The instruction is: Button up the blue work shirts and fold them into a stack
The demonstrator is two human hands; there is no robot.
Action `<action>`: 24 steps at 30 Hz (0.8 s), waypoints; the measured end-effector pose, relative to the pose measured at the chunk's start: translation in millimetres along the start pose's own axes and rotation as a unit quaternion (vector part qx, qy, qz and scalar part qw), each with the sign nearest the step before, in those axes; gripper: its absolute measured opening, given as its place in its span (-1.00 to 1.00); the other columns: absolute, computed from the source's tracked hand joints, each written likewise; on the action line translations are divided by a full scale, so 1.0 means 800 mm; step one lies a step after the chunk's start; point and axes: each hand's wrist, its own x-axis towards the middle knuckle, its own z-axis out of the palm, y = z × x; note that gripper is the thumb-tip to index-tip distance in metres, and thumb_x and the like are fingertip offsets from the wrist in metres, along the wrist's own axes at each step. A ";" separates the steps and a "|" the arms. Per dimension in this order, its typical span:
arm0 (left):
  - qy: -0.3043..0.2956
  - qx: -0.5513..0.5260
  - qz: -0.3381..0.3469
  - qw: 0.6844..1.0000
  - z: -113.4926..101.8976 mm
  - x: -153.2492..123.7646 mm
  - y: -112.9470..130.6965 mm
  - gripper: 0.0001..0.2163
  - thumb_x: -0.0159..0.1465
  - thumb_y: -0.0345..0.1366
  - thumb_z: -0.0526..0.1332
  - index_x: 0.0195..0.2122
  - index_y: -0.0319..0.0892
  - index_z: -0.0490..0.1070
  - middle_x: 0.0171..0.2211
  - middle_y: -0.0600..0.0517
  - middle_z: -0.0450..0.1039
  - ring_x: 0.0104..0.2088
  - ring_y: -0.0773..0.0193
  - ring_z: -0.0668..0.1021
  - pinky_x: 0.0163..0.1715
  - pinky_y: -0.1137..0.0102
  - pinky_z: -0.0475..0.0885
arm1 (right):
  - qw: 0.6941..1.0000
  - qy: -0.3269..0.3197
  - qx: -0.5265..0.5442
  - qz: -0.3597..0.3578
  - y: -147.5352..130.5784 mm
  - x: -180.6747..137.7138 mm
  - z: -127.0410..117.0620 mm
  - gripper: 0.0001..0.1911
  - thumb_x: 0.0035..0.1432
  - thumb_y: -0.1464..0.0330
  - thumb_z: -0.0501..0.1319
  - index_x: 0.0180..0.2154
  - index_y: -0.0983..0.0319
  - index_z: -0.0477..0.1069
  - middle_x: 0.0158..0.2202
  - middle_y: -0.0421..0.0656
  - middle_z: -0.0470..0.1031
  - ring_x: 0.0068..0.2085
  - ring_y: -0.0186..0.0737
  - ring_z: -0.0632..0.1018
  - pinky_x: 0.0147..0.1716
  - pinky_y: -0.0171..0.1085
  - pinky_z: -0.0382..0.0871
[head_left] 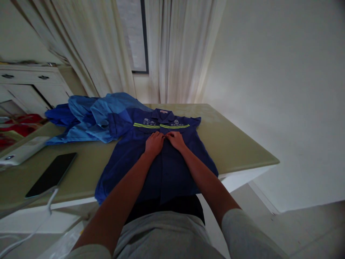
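A dark blue short-sleeved work shirt (175, 176) lies face up on the table, its collar at the far end and its lower hem hanging over the near edge. Yellow-green stripes and pale printed marks cross its chest. My left hand (155, 143) and my right hand (174, 139) meet at the front placket just below the stripes. Both have their fingers bent and pinched on the shirt's front edge. Whatever small part sits between the fingertips is hidden.
A heap of light and darker blue clothes (107, 111) lies left of the shirt on the greenish table (231, 144). A black phone (52, 174), a white cable (50, 201) and a white device (27, 149) are at the left. A wall (283, 90) stands on the right.
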 end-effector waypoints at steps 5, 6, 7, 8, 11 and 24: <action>-0.022 -0.008 -0.037 0.999 0.002 -0.008 -0.006 -0.61 0.51 -0.16 -0.04 0.20 -0.10 0.45 0.18 -0.18 0.48 0.17 -0.07 0.49 0.15 0.07 0.39 | 0.998 0.041 -0.023 -0.050 -0.003 -0.007 -0.009 -0.84 0.21 0.46 0.24 -0.18 0.22 0.56 -0.28 -0.18 0.62 -0.27 -0.23 0.58 -0.15 -0.28 0.39; -0.037 -0.003 -0.041 0.998 0.004 -0.011 -0.008 -0.58 0.51 -0.13 -0.05 0.28 -0.07 0.39 0.28 -0.16 0.41 0.27 -0.09 0.42 0.22 0.02 0.33 | 0.997 0.042 -0.024 -0.056 -0.005 -0.007 -0.015 -0.84 0.21 0.47 0.24 -0.17 0.23 0.55 -0.29 -0.18 0.61 -0.28 -0.25 0.57 -0.17 -0.29 0.39; -0.059 0.005 -0.044 0.997 0.006 -0.012 -0.011 -0.54 0.51 -0.11 -0.05 0.35 -0.04 0.33 0.37 -0.14 0.32 0.35 -0.10 0.34 0.29 -0.02 0.25 | 0.997 0.034 -0.028 -0.063 -0.009 -0.009 -0.021 -0.85 0.20 0.46 0.25 -0.18 0.24 0.54 -0.31 -0.19 0.60 -0.30 -0.25 0.56 -0.19 -0.30 0.39; -0.084 0.014 -0.046 0.995 0.008 -0.011 -0.013 -0.51 0.50 -0.09 -0.06 0.40 -0.02 0.28 0.43 -0.11 0.23 0.41 -0.10 0.26 0.35 -0.06 0.17 | 0.996 0.018 -0.036 -0.074 -0.014 -0.012 -0.028 -0.88 0.20 0.45 0.26 -0.20 0.24 0.54 -0.32 -0.19 0.59 -0.31 -0.26 0.55 -0.20 -0.30 0.38; -0.136 0.033 -0.066 0.988 0.015 0.001 -0.021 -0.47 0.51 -0.06 -0.11 0.46 0.00 0.18 0.49 -0.07 0.09 0.48 -0.09 0.14 0.41 -0.10 0.03 | 0.986 -0.083 -0.091 -0.114 -0.036 -0.030 -0.045 -0.95 0.23 0.37 0.32 -0.26 0.22 0.54 -0.33 -0.18 0.59 -0.29 -0.24 0.56 -0.21 -0.30 0.36; 0.016 -0.065 -0.110 0.992 0.009 0.032 -0.055 -0.63 0.28 -0.55 0.01 -0.03 -0.17 0.49 0.00 -0.15 0.55 0.09 0.07 0.53 0.17 0.19 0.43 | 0.971 -0.049 -0.226 0.055 -0.053 -0.061 -0.006 -0.71 0.20 0.27 0.24 -0.07 0.21 0.57 -0.10 0.02 0.62 -0.09 0.04 0.61 -0.10 -0.11 0.45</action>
